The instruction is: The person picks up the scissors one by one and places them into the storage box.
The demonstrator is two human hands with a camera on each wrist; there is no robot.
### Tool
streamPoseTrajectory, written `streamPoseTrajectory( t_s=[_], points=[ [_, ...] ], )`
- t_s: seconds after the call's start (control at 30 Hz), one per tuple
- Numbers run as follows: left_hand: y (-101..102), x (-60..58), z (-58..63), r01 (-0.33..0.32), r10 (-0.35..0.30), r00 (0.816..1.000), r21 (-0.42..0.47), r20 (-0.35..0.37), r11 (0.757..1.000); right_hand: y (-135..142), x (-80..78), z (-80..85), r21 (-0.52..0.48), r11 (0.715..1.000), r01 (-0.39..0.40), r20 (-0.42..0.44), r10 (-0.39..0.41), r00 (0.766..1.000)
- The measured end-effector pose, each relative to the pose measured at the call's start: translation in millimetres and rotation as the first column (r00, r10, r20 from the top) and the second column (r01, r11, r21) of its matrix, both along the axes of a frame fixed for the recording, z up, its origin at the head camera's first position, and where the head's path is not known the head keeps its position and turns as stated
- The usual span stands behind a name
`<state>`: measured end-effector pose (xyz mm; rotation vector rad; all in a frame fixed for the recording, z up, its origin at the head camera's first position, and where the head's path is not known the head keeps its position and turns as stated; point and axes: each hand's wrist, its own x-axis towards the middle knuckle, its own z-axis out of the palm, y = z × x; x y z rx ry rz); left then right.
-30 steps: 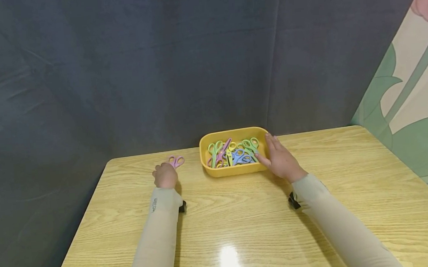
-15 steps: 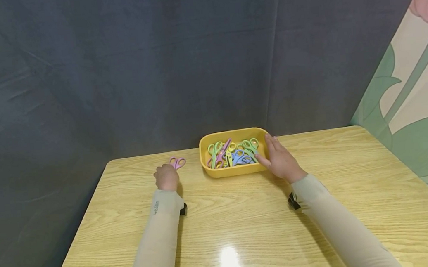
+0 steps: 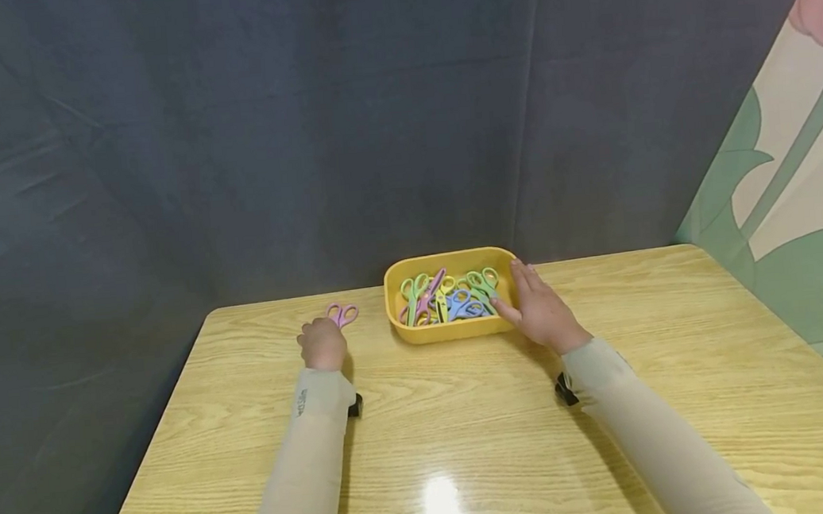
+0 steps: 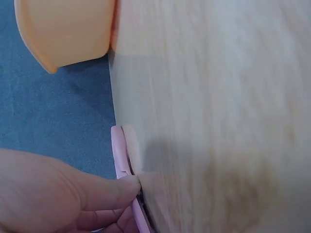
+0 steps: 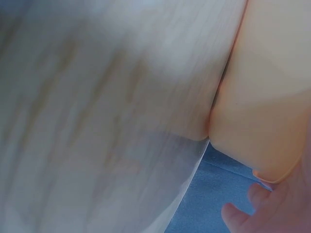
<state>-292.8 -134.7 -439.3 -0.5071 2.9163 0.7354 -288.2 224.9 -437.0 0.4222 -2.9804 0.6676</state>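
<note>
My left hand (image 3: 323, 344) is at the back left of the table, its thumb and fingers pinching a pair of pink-purple scissors (image 4: 118, 150). The handle loops point away from me; the hand covers the blades. To the right stands a yellow plastic basket (image 3: 460, 331) holding several scissors, among them green scissors (image 3: 411, 311), blue scissors and yellow ones. My right hand (image 3: 546, 317) rests against the basket's right end with its fingers straight, the thumb over the front right corner. In the right wrist view, some fingertips show beyond the basket's rim.
The wooden table (image 3: 396, 441) ends just behind the basket, where a dark blue cloth (image 3: 360, 133) hangs. On the right side is a wall (image 3: 802, 206) painted with a pink flower and green leaves.
My left hand and the pink-purple scissors have shifted very slightly to the right. The right hand holds its place at the basket.
</note>
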Motion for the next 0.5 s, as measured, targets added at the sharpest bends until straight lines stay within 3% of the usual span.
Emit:
streamPoseTrajectory(
  t_s=[0.5],
  points=[
    [-0.8,4.8,2.7,0.017,-0.018,1.000,0.045,0.011,0.999,-0.6,0.2,-0.6,0.000,1.000,0.010,0.001,-0.010,1.000]
  ],
)
